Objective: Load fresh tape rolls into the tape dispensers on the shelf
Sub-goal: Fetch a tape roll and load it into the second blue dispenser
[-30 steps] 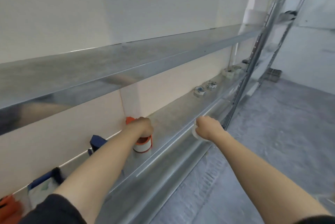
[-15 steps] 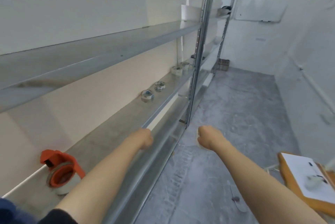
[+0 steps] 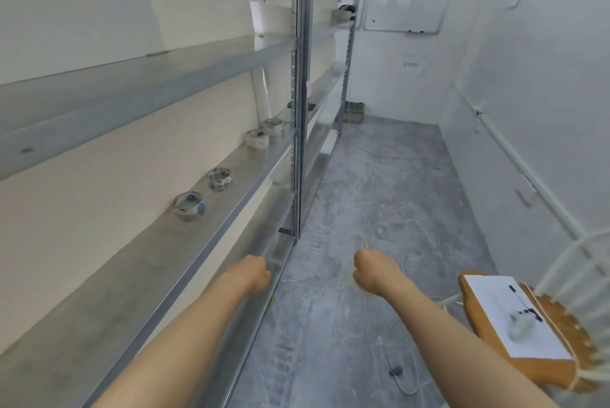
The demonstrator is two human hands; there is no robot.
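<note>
Head view: left hand [image 3: 255, 275] fingers curled empty; right hand [image 3: 373, 270] curled, contents unclear; hasty reaching could knock tape roll [image 3: 189, 206] off shelf [image 3: 132, 275]

A grey mottled floor [image 3: 379, 176] runs ahead of the right hand [image 3: 373, 270] to the end wall. Just right of that hand is a wooden board [image 3: 488, 335] carrying a white sheet [image 3: 515, 318] with a small blurred object on it. White wire bars [image 3: 577, 262] curve up beside the board. Nearer than the hand, a small dark object [image 3: 395, 371] lies on the floor. Far ahead, a whiteboard [image 3: 407, 0] hangs on the end wall above a paper notice [image 3: 412, 64], and a basket [image 3: 355, 112] stands on the floor.
</note>
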